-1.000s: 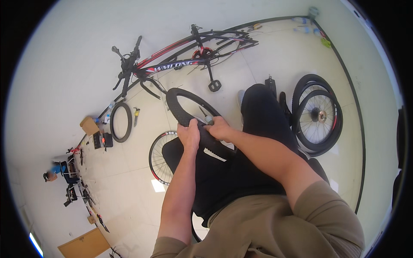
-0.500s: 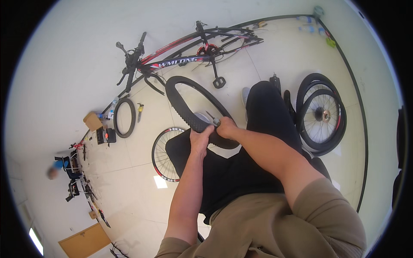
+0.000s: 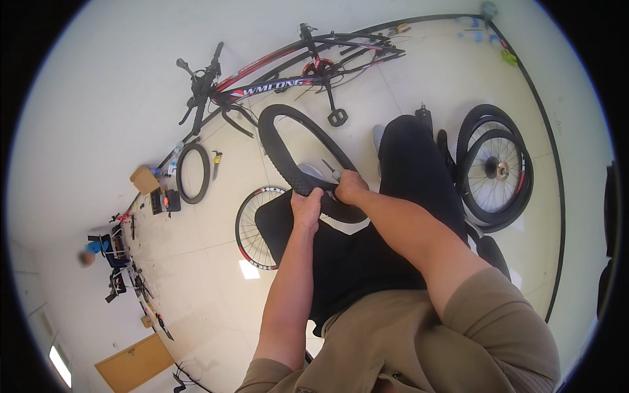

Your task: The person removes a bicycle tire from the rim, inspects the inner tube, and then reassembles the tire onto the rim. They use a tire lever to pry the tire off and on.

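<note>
A loose black bicycle tire (image 3: pixel 282 154) with a knobby tread stands tilted before my knees. My left hand (image 3: pixel 306 208) is closed round its near left side, with the thumb on the tread. Just to the right, my right hand (image 3: pixel 352 188) grips a pointed tool with a grey handle (image 3: pixel 337 175). Its thin tip points up and left, inside the tire's ring, apparently off the rubber. The fingers of my right hand are partly hidden, and whether that hand also touches the tire I cannot tell. A spoked wheel rim (image 3: pixel 247 229) without a tire lies beside my left knee.
A bicycle frame (image 3: pixel 275 87) without wheels lies along the far wall. Wheels with tires (image 3: pixel 488 196) lie on the right, near a pump-like black object (image 3: pixel 424 118). Far left are a small tire (image 3: pixel 192 173), a yellow-handled tool (image 3: pixel 216 164), a box (image 3: pixel 144 180) and a seated person (image 3: pixel 98 245).
The whole view has shifted slightly, with the scene moving up and to the right. Both hands keep their holds, and the tool has barely moved relative to the tire.
</note>
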Available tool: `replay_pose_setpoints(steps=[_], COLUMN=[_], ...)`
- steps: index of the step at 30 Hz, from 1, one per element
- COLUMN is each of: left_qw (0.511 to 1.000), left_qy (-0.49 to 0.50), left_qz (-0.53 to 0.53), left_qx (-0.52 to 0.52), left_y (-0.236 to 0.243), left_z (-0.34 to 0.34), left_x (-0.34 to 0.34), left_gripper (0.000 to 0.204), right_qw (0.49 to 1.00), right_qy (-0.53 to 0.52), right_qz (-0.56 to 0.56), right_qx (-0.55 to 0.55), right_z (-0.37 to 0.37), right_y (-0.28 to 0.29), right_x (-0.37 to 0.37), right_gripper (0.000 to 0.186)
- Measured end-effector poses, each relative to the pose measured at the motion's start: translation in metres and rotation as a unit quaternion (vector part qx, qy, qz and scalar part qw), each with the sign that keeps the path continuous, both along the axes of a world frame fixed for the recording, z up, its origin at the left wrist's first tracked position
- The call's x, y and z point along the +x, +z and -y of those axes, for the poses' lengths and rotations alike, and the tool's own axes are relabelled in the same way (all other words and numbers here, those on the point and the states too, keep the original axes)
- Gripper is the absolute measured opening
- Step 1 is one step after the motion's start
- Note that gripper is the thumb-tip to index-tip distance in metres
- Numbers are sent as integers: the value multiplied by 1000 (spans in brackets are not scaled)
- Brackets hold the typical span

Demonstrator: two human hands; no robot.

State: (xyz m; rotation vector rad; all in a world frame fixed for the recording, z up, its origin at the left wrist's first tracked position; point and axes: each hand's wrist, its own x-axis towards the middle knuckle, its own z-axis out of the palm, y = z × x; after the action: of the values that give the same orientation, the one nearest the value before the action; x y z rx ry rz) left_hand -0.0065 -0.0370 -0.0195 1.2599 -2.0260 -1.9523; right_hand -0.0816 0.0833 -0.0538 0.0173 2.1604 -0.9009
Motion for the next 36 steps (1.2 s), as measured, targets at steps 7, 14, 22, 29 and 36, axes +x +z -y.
replay_pose_setpoints(steps=[7, 14, 22, 29, 36], left_qw=[997, 995, 996, 998, 998], left_qy=[-44, -70, -44, -26, -40], left_qz=[-19, -20, -8, -4, -11], left_qx=[69, 71, 80, 53, 42], left_y=[-1, -4, 8, 15, 17], left_z=[4, -1, -13, -22, -20], left_x=[6, 8, 4, 5, 6], left_gripper=[41, 42, 44, 46, 42], right_qw=[989, 951, 980, 996, 999], right_qy=[22, -47, -15, -25, -18], right_qz=[-34, 126, 2, -14, 19], right_qx=[-146, -278, -197, -84, -44], right_z=[1, -2, 4, 4, -7], right_y=[-7, 15, -12, -1, 8], right_x=[-10, -12, -10, -12, -16], right_gripper=[29, 25, 37, 39, 29])
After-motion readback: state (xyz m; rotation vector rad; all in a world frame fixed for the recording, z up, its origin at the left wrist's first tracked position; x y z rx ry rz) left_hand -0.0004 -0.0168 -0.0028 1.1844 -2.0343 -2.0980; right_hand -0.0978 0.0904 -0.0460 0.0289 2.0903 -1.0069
